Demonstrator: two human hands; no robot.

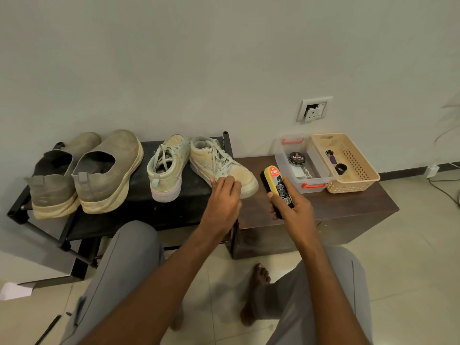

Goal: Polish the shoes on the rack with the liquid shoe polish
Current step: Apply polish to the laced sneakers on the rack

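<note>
Gripping the polish bottle (278,186) in the right hand (293,210), left hand (224,197) pinches the sneaker (224,165), apparently steadying it for polishing.

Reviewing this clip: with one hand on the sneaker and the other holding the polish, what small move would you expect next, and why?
Probably bringing the yellow-capped black liquid polish bottle, gripped upright in the right hand, over to the toe of the pale cream lace-up sneaker. The left hand grips that sneaker's side on the black shoe rack, seemingly steadying it, and the bottle hangs just beside the toe, not touching it.
</note>
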